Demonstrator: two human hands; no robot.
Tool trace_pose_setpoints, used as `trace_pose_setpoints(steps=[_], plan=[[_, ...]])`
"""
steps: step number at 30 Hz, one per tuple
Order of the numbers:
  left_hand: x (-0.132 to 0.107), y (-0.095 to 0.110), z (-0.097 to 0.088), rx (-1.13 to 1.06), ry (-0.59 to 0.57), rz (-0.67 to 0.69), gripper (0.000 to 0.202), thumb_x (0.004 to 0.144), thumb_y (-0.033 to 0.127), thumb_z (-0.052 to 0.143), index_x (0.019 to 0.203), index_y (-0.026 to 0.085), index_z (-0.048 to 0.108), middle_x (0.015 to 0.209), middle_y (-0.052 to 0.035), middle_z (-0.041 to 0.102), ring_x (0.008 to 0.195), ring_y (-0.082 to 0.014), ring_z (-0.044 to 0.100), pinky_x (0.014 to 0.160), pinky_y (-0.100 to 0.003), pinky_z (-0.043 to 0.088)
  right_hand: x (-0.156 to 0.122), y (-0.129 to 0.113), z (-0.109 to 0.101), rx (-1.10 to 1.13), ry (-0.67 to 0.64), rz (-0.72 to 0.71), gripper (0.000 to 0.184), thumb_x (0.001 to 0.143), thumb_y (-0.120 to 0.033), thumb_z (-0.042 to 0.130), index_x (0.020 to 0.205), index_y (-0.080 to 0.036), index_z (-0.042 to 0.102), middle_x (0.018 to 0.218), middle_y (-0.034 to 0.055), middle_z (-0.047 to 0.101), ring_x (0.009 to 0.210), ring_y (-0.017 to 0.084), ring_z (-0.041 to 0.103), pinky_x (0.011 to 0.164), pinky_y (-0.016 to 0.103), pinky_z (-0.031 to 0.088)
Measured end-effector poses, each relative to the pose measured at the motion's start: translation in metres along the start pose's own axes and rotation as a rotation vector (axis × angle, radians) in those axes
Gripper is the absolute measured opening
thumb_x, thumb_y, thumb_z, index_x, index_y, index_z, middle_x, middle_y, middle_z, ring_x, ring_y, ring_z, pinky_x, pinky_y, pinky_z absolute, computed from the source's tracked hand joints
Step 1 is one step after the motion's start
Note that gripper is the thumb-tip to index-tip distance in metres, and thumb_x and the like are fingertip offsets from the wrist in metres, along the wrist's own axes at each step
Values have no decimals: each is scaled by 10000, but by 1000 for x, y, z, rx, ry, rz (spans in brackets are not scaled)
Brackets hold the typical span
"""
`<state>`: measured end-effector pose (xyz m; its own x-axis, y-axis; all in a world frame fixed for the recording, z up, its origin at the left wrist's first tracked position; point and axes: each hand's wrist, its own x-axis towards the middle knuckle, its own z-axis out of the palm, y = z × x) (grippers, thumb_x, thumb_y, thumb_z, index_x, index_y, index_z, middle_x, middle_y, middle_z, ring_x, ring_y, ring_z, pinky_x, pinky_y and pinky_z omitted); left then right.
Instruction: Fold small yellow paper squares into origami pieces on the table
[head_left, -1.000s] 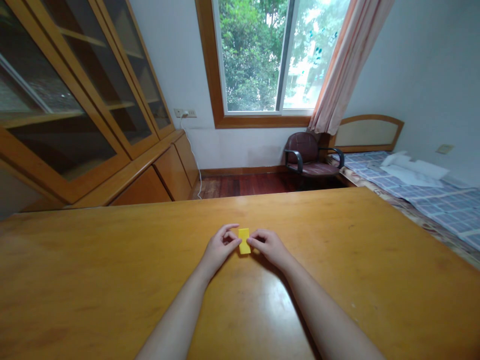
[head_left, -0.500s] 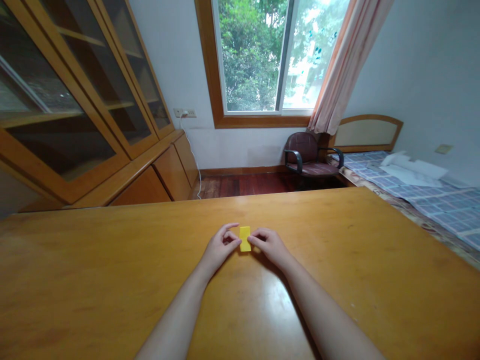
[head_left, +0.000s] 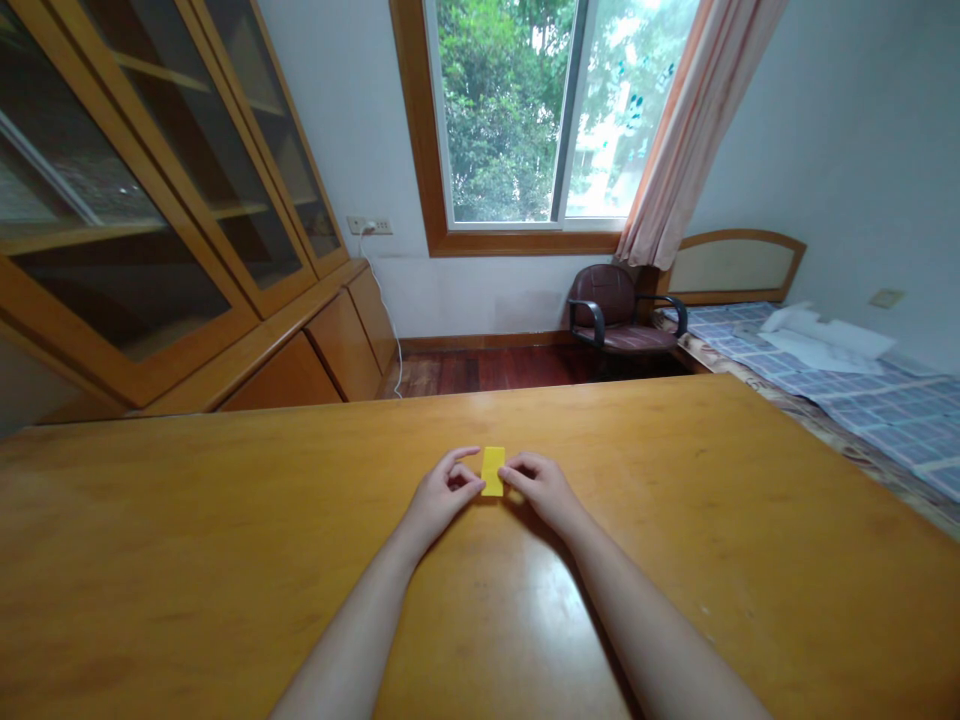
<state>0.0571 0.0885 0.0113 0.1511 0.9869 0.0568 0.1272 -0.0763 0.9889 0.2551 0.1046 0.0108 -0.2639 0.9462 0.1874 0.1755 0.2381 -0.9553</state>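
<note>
The left hand (head_left: 441,490) and the right hand (head_left: 541,487) each pinch one side edge of a small yellow paper piece (head_left: 493,470) between thumb and fingertips. It is a narrow rectangle, probably folded, lying mid-way across the glossy wooden table (head_left: 225,560).

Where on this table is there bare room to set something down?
Bare wood runs left of the left hand to the table edge, and right of the right hand toward the bed. Only the middle is crowded, both hands pinching the yellow piece.
</note>
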Motion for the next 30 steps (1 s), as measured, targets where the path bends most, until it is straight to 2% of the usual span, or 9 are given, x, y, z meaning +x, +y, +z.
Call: trace_pose_setpoints(steps=[6, 12, 16, 20, 23, 27, 30], plan=[[0, -2, 0, -1, 8, 18, 499, 758, 293, 691, 1219, 161, 553, 709, 24, 628, 692, -142, 598, 727, -271, 469, 0, 1, 0, 3, 9, 8, 265, 816, -409, 636, 757, -161, 709, 742, 32, 687, 716, 173, 602, 689, 270, 456], [0, -5, 0, -4, -13, 20, 528, 759, 298, 704, 1245, 173, 540, 742, 13, 654, 726, -152, 613, 766, -285, 477, 1, -1, -2, 101, 68, 73, 301, 796, -437, 639, 735, -149, 698, 700, 30, 668, 672, 166, 583, 660, 269, 443], [-1, -1, 1, 4, 11, 19, 521, 745, 294, 705, 1228, 170, 555, 702, 30, 612, 692, -142, 597, 741, -277, 478, 2, 0, -2, 137, 82, 99, 318, 775, -459, 653, 740, -146, 702, 701, 30, 677, 674, 169, 590, 655, 270, 445], [-4, 6, 1, -1, 6, 26, 478, 775, 298, 664, 1222, 165, 558, 746, 4, 645, 749, -158, 624, 775, -290, 487, 3, 0, -2, 124, 85, 99, 314, 777, -454, 653, 737, -146, 702, 699, 28, 677, 677, 168, 592, 660, 271, 445], [-4, 7, 0, -4, 22, 36, 394, 810, 333, 635, 1163, 162, 600, 812, -24, 672, 814, -175, 642, 808, -296, 496, 2, 0, -2, 107, 51, 86, 289, 788, -429, 652, 734, -150, 705, 703, 24, 677, 675, 164, 594, 663, 269, 445], [-2, 3, -2, 59, 62, 25, 305, 782, 371, 665, 996, 155, 689, 944, -71, 711, 872, -210, 650, 820, -310, 503, -1, -1, -1, 30, -52, 15, 217, 812, -356, 650, 758, -157, 720, 744, 20, 690, 713, 162, 608, 696, 263, 446], [0, 0, -2, 118, 62, 35, 241, 772, 377, 673, 872, 161, 712, 909, -65, 719, 868, -223, 644, 821, -314, 494, -2, -4, -1, -46, -109, -25, 195, 831, -315, 636, 743, -163, 720, 730, 17, 685, 706, 156, 606, 694, 256, 442]])
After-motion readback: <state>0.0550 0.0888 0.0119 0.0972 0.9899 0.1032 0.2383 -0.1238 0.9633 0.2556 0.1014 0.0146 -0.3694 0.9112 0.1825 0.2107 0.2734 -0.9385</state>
